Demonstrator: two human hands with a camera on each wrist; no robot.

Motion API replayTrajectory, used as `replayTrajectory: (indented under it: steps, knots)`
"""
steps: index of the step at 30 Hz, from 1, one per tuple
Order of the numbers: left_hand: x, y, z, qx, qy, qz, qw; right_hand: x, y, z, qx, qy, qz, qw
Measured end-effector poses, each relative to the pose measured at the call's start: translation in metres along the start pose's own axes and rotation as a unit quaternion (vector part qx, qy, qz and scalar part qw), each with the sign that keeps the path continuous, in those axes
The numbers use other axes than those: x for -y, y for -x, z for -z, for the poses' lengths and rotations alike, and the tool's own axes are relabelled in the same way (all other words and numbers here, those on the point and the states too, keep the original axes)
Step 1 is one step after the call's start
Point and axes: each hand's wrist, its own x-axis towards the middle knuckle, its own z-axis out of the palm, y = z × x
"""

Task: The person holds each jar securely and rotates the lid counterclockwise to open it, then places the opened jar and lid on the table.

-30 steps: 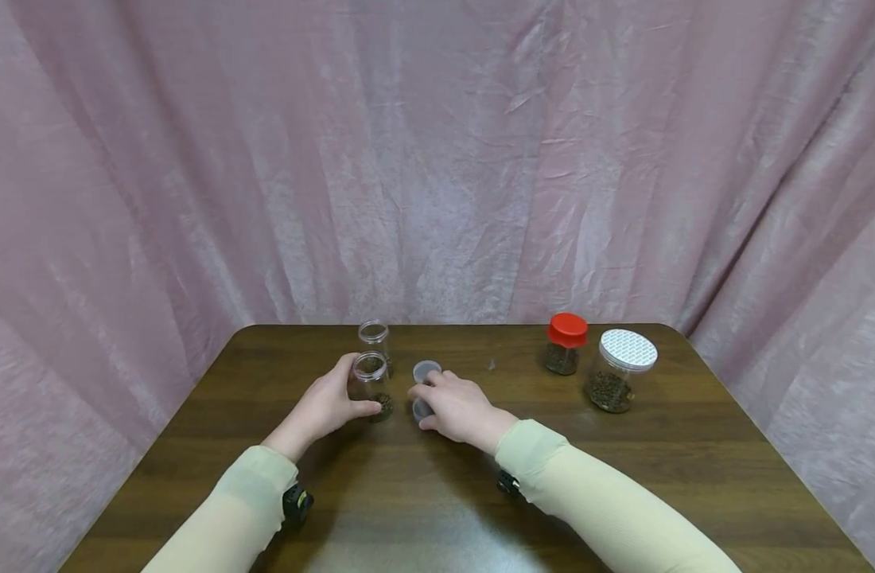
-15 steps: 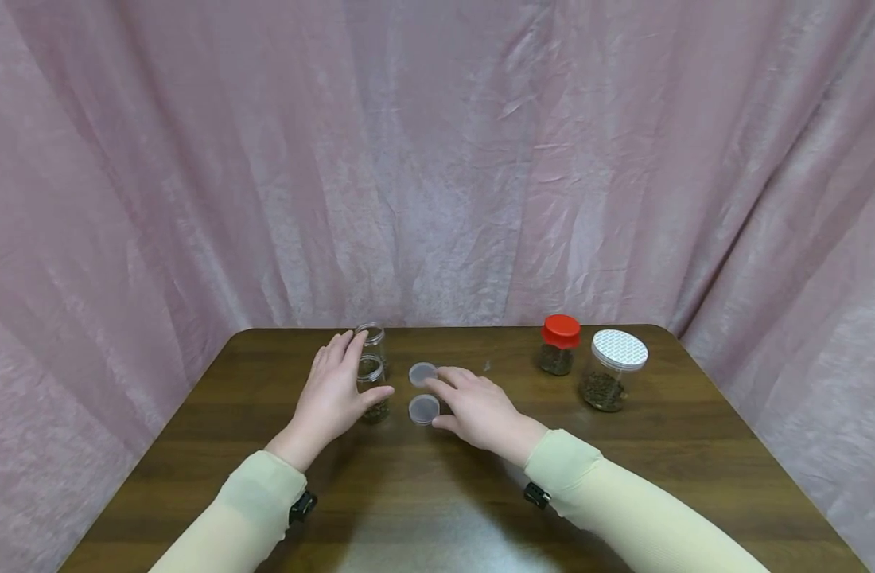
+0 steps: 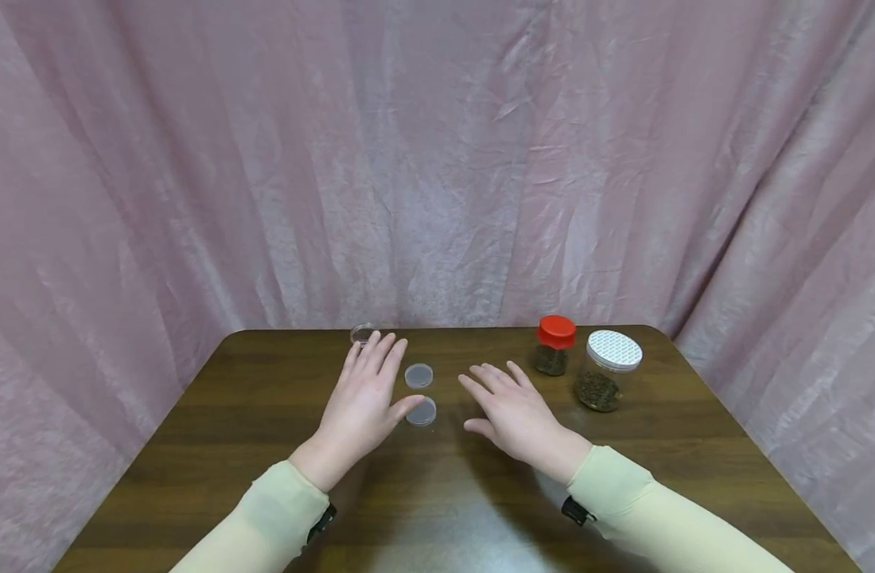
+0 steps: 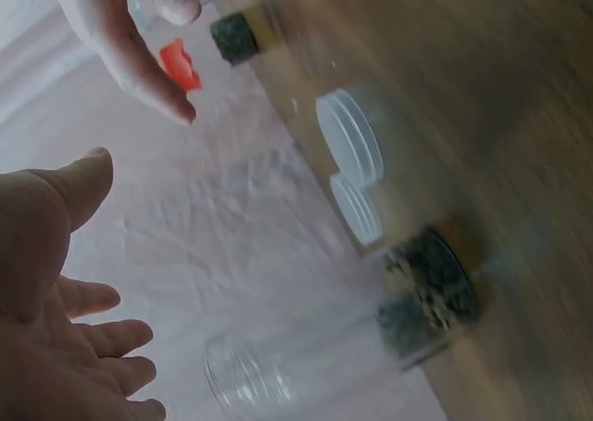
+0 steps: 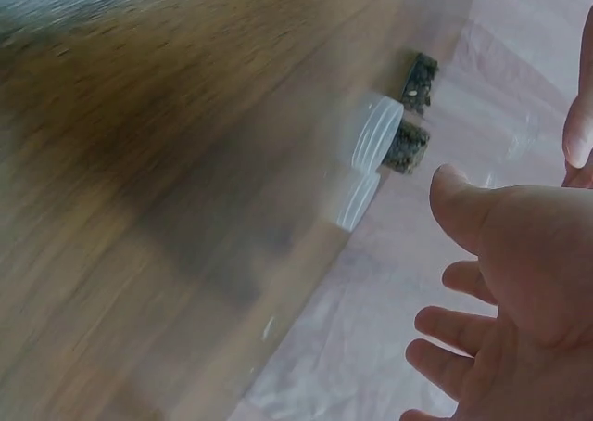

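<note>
My left hand [image 3: 362,406] hovers with spread fingers over the left side of the table and holds nothing. In the head view it covers most of two uncapped clear jars; the rim of the rear jar [image 3: 362,331] shows past its fingertips. The left wrist view shows a clear jar with dark dried bits [image 4: 431,291] at the bottom. Two translucent screw lids lie flat between the hands, a far lid [image 3: 419,376] and a near lid [image 3: 421,412]. Right of them my right hand [image 3: 516,414] hangs over the table, fingers spread, nothing in its grasp.
A red-capped jar [image 3: 555,344] and a larger white-lidded jar [image 3: 605,378], both with dark dried bits, stand at the table's right rear. A pink curtain [image 3: 437,175] hangs behind the wooden table [image 3: 437,509].
Both hands have let go and lifted: the left from the near jar, now reaching over it toward the right, the right from the lids, drawn off to the right. The lids stay put.
</note>
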Motion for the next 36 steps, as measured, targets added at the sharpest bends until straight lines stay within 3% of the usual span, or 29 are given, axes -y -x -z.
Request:
replayTrajectory:
  steps: [8,19,28,36]
  knots:
    - [-0.023,0.000,-0.007,0.018,0.005,-0.024,0.9995,-0.011,0.013,0.010,-0.014,0.021,-0.021,0.999]
    - [-0.047,0.002,-0.028,0.049,0.019,-0.061,0.9968,-0.024,0.031,0.017,-0.032,0.025,-0.050,0.998]
    - [-0.058,-0.003,-0.036,0.068,0.018,-0.049,0.9963,-0.035,0.035,0.023,-0.044,0.039,-0.073,0.996]
    - [-0.059,-0.007,-0.041,0.075,0.019,-0.045,0.9960,-0.045,0.035,0.031,-0.047,0.054,-0.088,0.994]
